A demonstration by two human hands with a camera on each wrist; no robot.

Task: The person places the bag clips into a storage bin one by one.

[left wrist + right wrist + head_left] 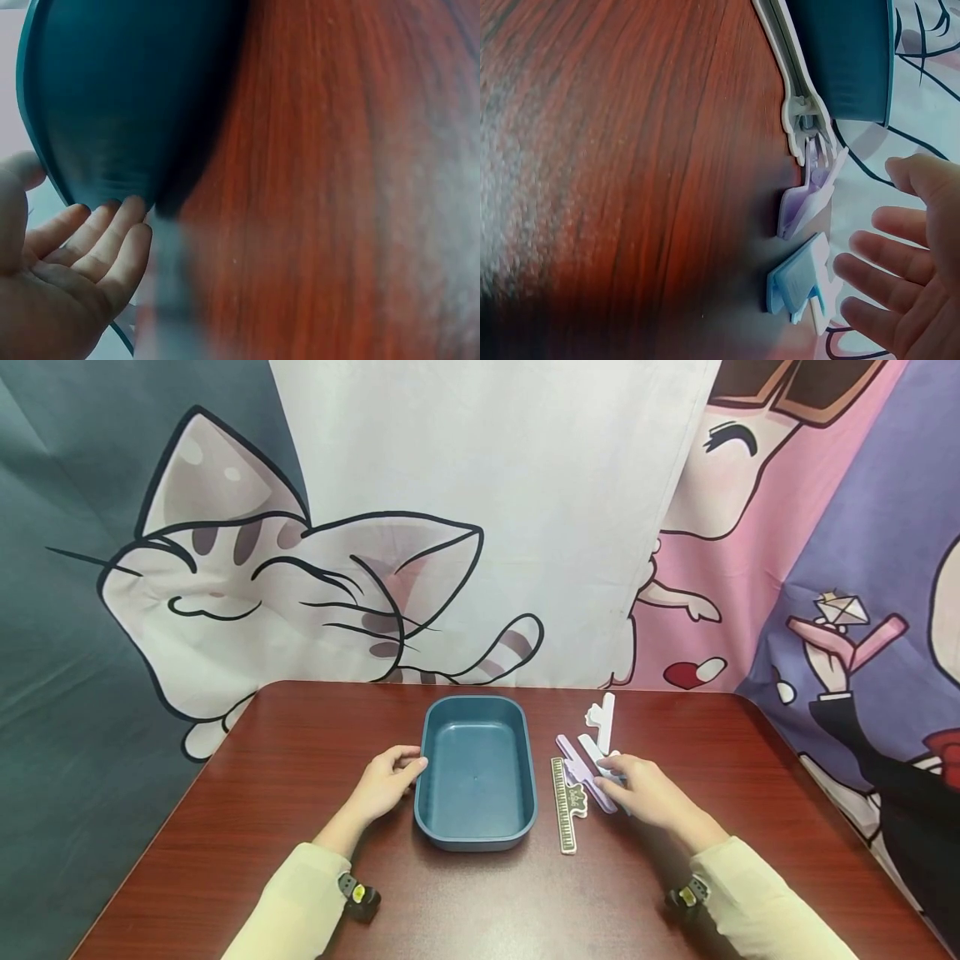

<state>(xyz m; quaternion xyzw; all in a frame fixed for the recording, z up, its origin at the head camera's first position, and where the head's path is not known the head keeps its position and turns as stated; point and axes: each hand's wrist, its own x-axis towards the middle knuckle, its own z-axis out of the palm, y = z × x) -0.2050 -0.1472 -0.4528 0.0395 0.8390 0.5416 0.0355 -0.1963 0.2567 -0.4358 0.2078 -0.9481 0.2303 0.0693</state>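
near: bare table (225, 827) before both wrists | left hand (386, 781) relaxed, fingertips on tray (477, 772) left wall, holding nothing | right hand (647, 792) fingers spread over blue clip (795, 281), grip unclear | ruler clip (567, 803) just right of tray, purple clip (585, 772) beside it | far: white clip (602, 720), free table behind.
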